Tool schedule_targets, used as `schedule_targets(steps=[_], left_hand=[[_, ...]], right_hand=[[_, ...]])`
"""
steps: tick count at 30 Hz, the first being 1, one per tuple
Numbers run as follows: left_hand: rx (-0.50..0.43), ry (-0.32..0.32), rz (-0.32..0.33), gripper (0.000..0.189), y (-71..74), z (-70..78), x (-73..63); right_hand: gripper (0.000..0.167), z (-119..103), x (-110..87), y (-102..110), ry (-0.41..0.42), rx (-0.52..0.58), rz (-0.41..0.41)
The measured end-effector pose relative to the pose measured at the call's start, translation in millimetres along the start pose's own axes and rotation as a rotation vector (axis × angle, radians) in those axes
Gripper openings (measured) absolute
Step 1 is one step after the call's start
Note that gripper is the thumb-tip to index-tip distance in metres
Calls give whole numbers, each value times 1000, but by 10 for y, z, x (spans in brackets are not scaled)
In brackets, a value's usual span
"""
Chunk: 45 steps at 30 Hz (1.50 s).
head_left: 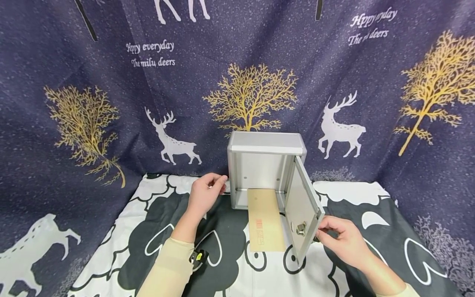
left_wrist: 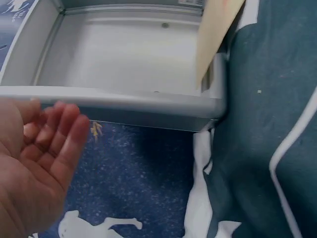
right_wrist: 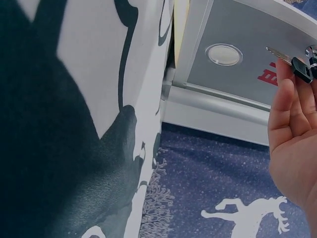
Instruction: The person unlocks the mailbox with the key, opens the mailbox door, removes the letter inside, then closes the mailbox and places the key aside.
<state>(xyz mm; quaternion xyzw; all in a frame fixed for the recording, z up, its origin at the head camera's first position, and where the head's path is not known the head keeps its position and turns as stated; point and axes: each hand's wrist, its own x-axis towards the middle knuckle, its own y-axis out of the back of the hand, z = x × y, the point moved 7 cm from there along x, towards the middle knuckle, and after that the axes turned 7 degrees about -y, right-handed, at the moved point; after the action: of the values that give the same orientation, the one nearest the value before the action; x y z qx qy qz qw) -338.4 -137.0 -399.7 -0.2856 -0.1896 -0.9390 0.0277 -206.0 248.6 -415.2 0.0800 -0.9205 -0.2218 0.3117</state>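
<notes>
A silver metal box (head_left: 267, 142) stands at the back with its hinged door (head_left: 302, 210) swung wide to the right. A brown paper envelope (head_left: 265, 220) with red print lies half inside it, its near end sticking out over the cloth. By the box's left side is my left hand (head_left: 205, 194), fingers loosely bent and holding nothing; contact with the wall is unclear. At the door's free edge, my right hand (head_left: 343, 239) pinches a key at the lock on the outer face. A second black-headed key (right_wrist: 302, 70) dangles against those fingers.
A black-and-white patterned cloth (head_left: 222, 268) covers the table. Behind and at both sides hangs a dark blue curtain (head_left: 208, 49) with deer and trees. The door's inner face carries a lock cam (head_left: 301, 229). Its outer face has a round window (right_wrist: 224, 54).
</notes>
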Motion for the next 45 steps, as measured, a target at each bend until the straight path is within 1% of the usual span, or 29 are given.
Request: schedule_targets(steps=[2,5,8,12,15,22,25,28,31,36,40,45], left_hand=[[-52,-46,-11,21,-12,65,3],[-108,-106,-45,15,-60,160,-7],[-101,-149,-81,10,-117,241,-32],[-5,-196,-126,9,-199,308,-75],[61,-242,-173,11,-282,334,-107],[178,-399,-279,12,-527,354,-196],[261,-465,-326,13,-634,359,-245],[337,-517,-364,13,-722,359,-288],[378,-541,-411,13,-783,350,-329],[417,-547,-486,14,-851,302,-374],[457,-579,-505,16,-876,277,-394],[524,-655,-505,22,-933,221,-432]], right_hand=[[52,-6,0,5,-4,-8,4],[52,-10,-1,10,-6,-14,9],[51,-9,0,11,-8,-14,12],[51,2,1,9,-7,-12,10],[51,14,-1,7,-4,-6,6],[51,24,2,1,8,18,-1],[52,29,0,2,3,5,6],[52,34,-6,8,3,-13,16],[53,34,-12,11,13,-19,21],[53,37,-14,7,14,-3,14],[52,33,-11,7,12,3,12],[53,27,-13,11,13,-2,14]])
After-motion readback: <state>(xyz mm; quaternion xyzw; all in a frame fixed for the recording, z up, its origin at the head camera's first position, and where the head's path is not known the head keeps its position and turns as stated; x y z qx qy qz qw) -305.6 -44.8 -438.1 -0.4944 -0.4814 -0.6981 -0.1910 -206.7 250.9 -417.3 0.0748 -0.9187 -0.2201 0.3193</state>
